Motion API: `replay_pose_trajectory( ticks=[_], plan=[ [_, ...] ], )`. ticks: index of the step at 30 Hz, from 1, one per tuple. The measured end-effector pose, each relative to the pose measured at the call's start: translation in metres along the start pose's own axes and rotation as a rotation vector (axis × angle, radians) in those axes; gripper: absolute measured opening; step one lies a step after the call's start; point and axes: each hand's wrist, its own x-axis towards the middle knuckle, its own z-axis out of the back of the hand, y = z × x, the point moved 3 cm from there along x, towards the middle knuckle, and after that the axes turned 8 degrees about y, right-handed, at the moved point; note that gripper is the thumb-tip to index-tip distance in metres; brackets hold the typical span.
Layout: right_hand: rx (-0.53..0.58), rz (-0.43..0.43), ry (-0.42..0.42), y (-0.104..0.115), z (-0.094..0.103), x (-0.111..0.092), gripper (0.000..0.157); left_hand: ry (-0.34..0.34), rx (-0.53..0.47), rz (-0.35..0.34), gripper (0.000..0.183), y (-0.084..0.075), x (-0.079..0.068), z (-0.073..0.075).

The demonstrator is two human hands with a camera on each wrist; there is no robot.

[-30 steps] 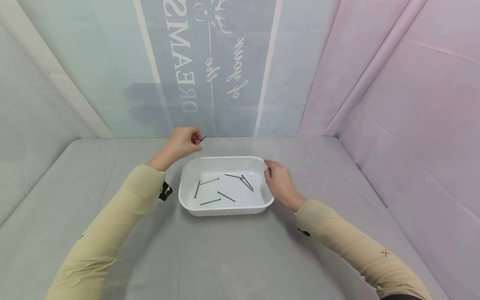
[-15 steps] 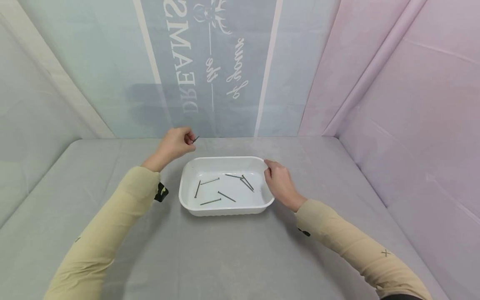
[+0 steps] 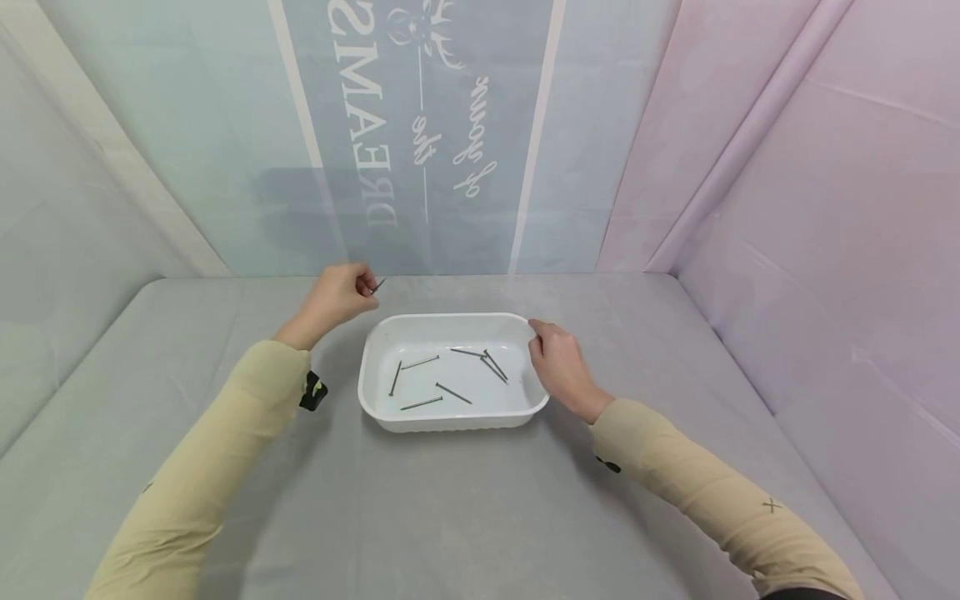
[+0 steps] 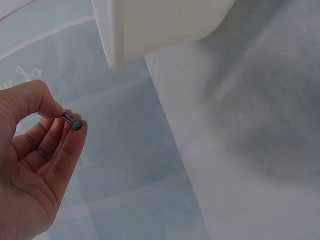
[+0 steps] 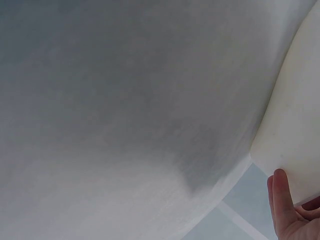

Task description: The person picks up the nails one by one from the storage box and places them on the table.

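In the head view my left hand (image 3: 339,293) is up beyond the back left corner of a white rectangular dish (image 3: 453,422). Thumb and fingertips pinch a nail (image 4: 70,120), whose round head faces the left wrist camera; in the head view part of its shank sticks out past the fingers. My right hand (image 3: 564,371) grips the dish's right end at the rim, and the right wrist view has its fingers (image 5: 281,192) against the outer wall. Several nails (image 3: 453,393) lie scattered on the dish's floor, a few of them close together at the right.
The dish stands on a table covered with grey cloth (image 3: 465,517). Behind it rises a pale blue cloth wall (image 3: 472,225) with printed lettering. A pinkish cloth wall (image 3: 840,250) borders the right side, and a pale one (image 3: 67,275) the left.
My left hand has moved left and slightly down in the head view, away from the dish, still pinching the nail. The right hand, the dish and its nails have stayed put.
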Motion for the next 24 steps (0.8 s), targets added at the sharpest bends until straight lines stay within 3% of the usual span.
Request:
replay_pose_trajectory(
  ticks=[24],
  plan=[
    [0.006,-0.006,-0.004,0.0,-0.002,0.001,0.034,0.006,0.01,0.063,0.015,0.028,-0.007,-0.005]
  ],
)
